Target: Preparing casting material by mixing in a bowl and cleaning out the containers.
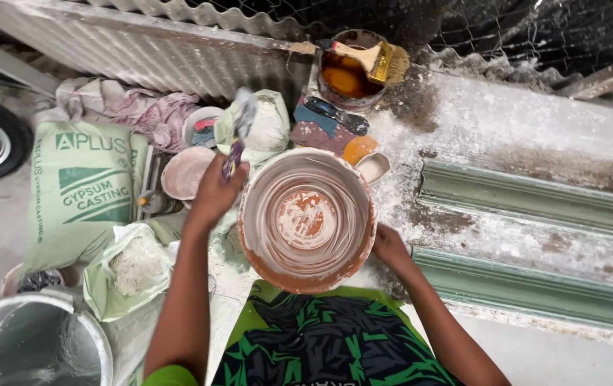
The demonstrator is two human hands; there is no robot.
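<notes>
A round orange basin (307,218), smeared inside with white plaster, stands on the dusty bench in front of me. My right hand (389,245) grips its right rim. My left hand (217,187) is raised just left of the basin and is closed on the handle of a scoop (240,127) that is blurred with motion and coated white. Behind the scoop sits an open green bag of white powder (269,126).
A can of amber liquid (348,76) with a wide brush (376,61) across it stands behind the basin. Scrapers (338,115), small bowls (186,171), a large green sack (83,191), a metal bucket (31,344) and green moulded strips (535,204) surround the spot.
</notes>
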